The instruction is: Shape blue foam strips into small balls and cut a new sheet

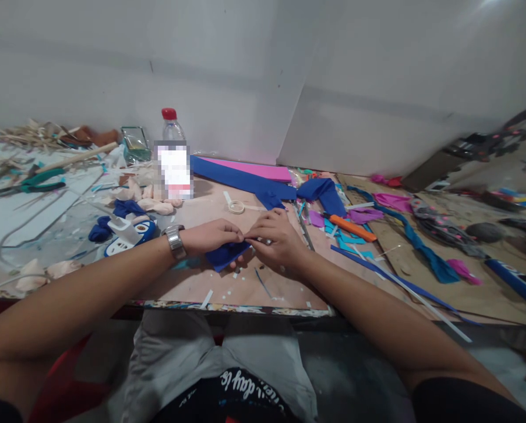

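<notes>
Dark-blue piece: folded soft material between the person's 2 hands, over the front part of the table; whether it touches the surface cannot be told.
Green-handled pliers: lie far left, on a white sheet.
Power strip: white and blue, 1 white plug standing in it.
Red-capped bottle: upright near the wall, its lower part blurred out.
Left hand: a metal watch at the wrist; thumb on top, fingers curled under and closed on the dark-blue piece.
Pale ring: flat on the table, just beyond the hands.
Long blue strip: along the back, in front of a pink strip.
Right hand: fingers bent and close together, thumb and index tips pinched at the piece's edge, right beside the left thumb.
Orange tool: right of the right hand, among blue and purple scraps.
Teal strip: twisted, on brown board farther right.
</notes>
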`<state>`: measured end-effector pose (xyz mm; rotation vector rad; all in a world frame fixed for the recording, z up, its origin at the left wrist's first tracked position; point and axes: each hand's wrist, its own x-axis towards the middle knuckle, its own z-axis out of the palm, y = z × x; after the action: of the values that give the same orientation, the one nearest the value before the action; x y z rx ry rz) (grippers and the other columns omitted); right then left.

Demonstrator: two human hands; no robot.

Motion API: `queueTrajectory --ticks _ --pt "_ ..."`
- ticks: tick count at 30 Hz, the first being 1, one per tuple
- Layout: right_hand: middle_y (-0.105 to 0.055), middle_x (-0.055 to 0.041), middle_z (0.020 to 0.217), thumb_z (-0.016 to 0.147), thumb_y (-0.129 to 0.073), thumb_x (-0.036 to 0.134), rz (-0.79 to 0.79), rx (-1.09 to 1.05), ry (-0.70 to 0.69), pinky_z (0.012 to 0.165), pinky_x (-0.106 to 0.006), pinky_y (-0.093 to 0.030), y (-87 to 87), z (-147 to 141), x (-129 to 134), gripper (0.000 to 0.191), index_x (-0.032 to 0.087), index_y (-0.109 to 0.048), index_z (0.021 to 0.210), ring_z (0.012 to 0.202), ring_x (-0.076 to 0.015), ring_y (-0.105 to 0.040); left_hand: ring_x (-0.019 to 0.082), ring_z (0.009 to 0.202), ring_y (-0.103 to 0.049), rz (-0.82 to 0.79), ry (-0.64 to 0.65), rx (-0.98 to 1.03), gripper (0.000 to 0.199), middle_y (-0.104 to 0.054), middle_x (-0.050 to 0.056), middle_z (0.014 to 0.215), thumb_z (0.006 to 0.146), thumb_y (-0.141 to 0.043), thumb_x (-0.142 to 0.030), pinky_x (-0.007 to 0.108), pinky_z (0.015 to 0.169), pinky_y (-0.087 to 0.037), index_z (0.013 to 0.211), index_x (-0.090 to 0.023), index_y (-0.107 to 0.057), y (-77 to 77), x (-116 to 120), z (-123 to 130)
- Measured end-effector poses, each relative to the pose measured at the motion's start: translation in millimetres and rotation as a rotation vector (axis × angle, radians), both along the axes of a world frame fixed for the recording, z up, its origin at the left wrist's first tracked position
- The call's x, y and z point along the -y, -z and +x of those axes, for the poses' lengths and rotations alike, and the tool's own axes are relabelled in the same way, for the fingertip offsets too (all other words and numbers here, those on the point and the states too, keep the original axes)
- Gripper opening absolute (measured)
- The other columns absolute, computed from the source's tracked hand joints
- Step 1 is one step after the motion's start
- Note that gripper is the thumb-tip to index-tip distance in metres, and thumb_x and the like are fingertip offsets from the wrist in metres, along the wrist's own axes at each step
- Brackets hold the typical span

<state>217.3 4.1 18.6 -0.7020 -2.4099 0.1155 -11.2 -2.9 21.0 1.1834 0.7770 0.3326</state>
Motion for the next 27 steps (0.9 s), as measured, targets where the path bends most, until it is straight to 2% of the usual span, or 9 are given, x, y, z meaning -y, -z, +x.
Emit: queueTrajectory --ticks 4,12,18,23,25,27 --pt "-0.079 -0.0035 0.089 0.095 -0.069 0.029 0.001 -0.006 0.021 0.094 -0.046 -0.032 0.8 -0.4 0.4 0.011 0.025 -0.079 0.091 0.094 -0.0232 -0.063 0.018 0.063 -0.071 0.032 -0.031 0.021 0.037 -0.076 0.011 0.079 0.093 -0.066 -0.05 0.028 0.056 -0.056 0.087 -0.014 -0.068 -1.3 1.4 1.1" --pt "-0.078 -0.0031 0.096 0.092 -0.074 0.026 0.023 -0.01 0.069 0.094 -0.046 -0.033 2.9 0.1 -0.1 0.007 0.027 -0.08 0.091 0.098 -0.0238 -0.06 0.017 0.059 -0.07 0.178 -0.097 -0.09 0.033 -0.073 0.007 0.072 0.087 -0.073 -0.047 0.026 0.054 -0.055 0.087 -0.015 -0.066 0.7 -2.7 0.9" --pt "-0.078 -0.0032 0.093 0.095 -0.071 0.028 0.023 -0.042 0.066 0.095 -0.047 -0.035 3.9 -0.3 -0.3 0.01 0.026 -0.08 0.09 0.097 -0.0228 -0.061 0.018 0.059 -0.07 0.148 -0.163 -0.086 0.029 -0.073 0.008 0.075 0.086 -0.069 -0.044 0.028 0.055 -0.056 0.087 -0.015 -0.067 -0.7 -2.4 1.6" --pt "-0.078 -0.003 0.09 0.094 -0.071 0.029 -0.001 -0.045 0.066 0.096 -0.047 -0.035 2.4 -0.7 1.3 0.01 0.026 -0.079 0.09 0.095 -0.0226 -0.061 0.018 0.062 -0.071 0.152 -0.159 -0.111 0.032 -0.073 0.007 0.075 0.082 -0.073 -0.046 0.027 0.057 -0.055 0.088 -0.015 -0.067 -1.4 -3.3 2.1" --pt "-0.078 -0.0034 0.091 0.095 -0.07 0.029 -0.034 -0.03 0.073 0.097 -0.047 -0.034 1.7 -1.2 2.2 0.01 0.025 -0.078 0.09 0.096 -0.023 -0.061 0.017 0.064 -0.07 0.202 -0.14 -0.12 0.034 -0.073 0.007 0.074 0.083 -0.072 -0.049 0.026 0.06 -0.055 0.088 -0.015 -0.067 -1.8 -3.3 1.7" --pt "-0.078 -0.0038 0.091 0.095 -0.069 0.029 -0.065 -0.024 0.08 0.097 -0.048 -0.034 1.1 -1.7 2.7 0.011 0.024 -0.077 0.088 0.097 -0.0237 -0.062 0.016 0.064 -0.068 0.336 -0.116 -0.172 0.034 -0.073 0.006 0.074 0.087 -0.068 -0.049 0.025 0.06 -0.052 0.087 -0.015 -0.067 -2.6 -2.9 1.3"
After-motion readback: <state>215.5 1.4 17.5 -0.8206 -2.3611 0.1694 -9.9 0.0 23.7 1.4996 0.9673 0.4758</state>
